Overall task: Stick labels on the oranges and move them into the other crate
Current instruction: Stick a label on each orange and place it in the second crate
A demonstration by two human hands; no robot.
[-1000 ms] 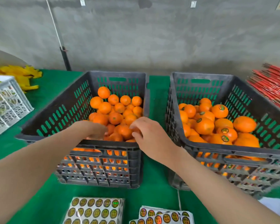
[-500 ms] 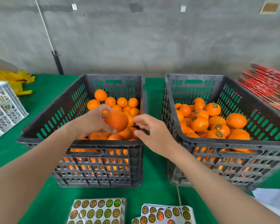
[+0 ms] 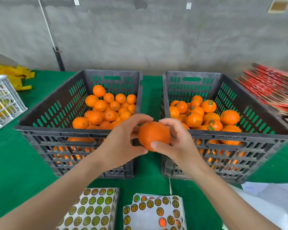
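Both hands hold one orange point(image 3: 154, 134) in the air above the gap between the two dark crates. My left hand point(image 3: 123, 140) grips it from the left, fingers curled over its top. My right hand point(image 3: 175, 140) grips it from the right, thumb on its front. No label shows on the side facing me. The left crate point(image 3: 56, 131) holds several plain oranges point(image 3: 106, 110). The right crate point(image 3: 239, 135) holds several oranges with round labels point(image 3: 204, 115). Two stacks of label sheets lie near me, one at the left point(image 3: 93, 211) and one at the right point(image 3: 153, 211).
A green cloth point(image 3: 15, 163) covers the table. A white crate point(image 3: 2, 103) and yellow bags point(image 3: 18, 75) sit at far left. Red flat cartons point(image 3: 273, 87) are stacked at far right. White paper point(image 3: 264, 201) lies near the front right. A grey wall stands behind.
My left hand lifted an orange out of the left crate and carried it rightward and toward me. My right hand came up and took hold of its other side.
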